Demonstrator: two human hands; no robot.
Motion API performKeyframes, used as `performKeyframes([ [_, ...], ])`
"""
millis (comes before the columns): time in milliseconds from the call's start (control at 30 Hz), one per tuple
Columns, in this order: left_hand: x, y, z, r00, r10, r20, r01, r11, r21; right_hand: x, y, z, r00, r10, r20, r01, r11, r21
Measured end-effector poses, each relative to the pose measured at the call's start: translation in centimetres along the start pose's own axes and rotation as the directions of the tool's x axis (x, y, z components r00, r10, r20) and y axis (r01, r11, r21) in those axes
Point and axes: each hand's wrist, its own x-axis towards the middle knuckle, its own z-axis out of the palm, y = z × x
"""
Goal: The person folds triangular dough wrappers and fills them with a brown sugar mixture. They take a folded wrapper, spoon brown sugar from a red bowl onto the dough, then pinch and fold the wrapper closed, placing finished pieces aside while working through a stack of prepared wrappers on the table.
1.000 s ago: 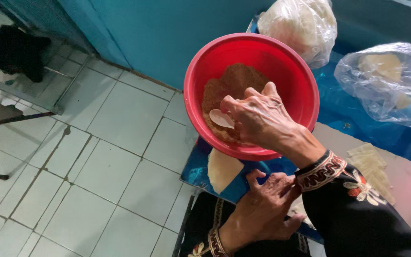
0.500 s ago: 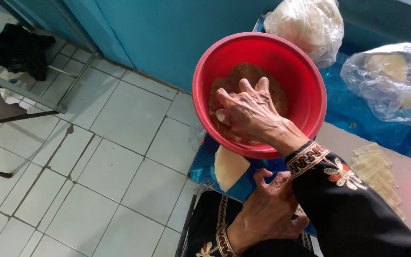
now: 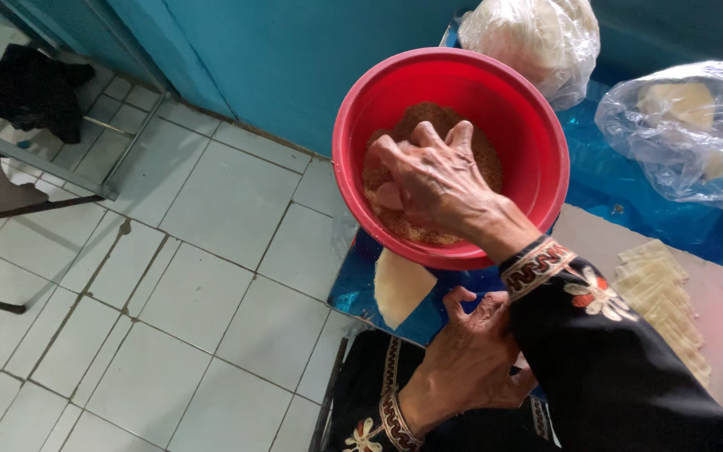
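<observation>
Tiles (image 3: 169,276), pale, fill the floor left of the bowl (image 3: 537,167); dark cloth (image 3: 31,88) far left of it on a metal frame. Bowl is red, round, sits on blue sheet (image 3: 629,180), brown crumbs (image 3: 483,142) inside. Right hand (image 3: 433,180) is down in the bowl, fingers curled onto the crumbs, pressing a pale flat piece (image 3: 388,197); a full grip on it cannot be told. Another pale piece (image 3: 399,285) lies just below the bowl on the sheet. Left hand (image 3: 470,364) sits below the bowl, loosely curled, holding nothing visible. Black embroidered sleeves on both wrists. Behind the bowl, clear bag (image 3: 537,38) of white stuff. Right of the bowl, second bag (image 3: 684,130) with pale pieces, and a stack of pale sheets (image 3: 667,297) on a beige surface.
</observation>
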Motion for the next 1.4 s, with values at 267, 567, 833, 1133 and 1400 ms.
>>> performKeyframes([
  [267, 0.1, 0.3, -0.4, 1.000, -0.009, -0.011, 0.010, 0.999, 0.032, -3.6, 1.1, -3.0, 0.957, 0.064, 0.282, -0.070, 0.998, 0.008],
  [567, 0.3, 0.5, -0.8, 1.000, -0.012, 0.012, 0.011, 0.999, 0.050, -7.2, 2.8, -6.1, 0.835, 0.265, 0.483, -0.169, 0.958, -0.232],
  [833, 0.5, 0.7, -0.9, 1.000, -0.024, 0.009, 0.024, 0.998, 0.049, -8.8, 4.3, -6.3, 0.972, 0.136, 0.192, -0.119, 0.988, -0.098],
  [1133, 1.1, 1.2, -2.0, 0.985, -0.142, -0.098, 0.135, 0.988, -0.071, -8.7, 4.2, -3.4, 0.986, -0.160, -0.035, 0.154, 0.977, -0.145],
  [1400, 1.0, 1.0, -1.7, 0.982, -0.180, -0.052, 0.173, 0.977, -0.124, -9.4, 6.0, -3.9, 0.987, 0.149, 0.067, -0.162, 0.945, 0.284],
])
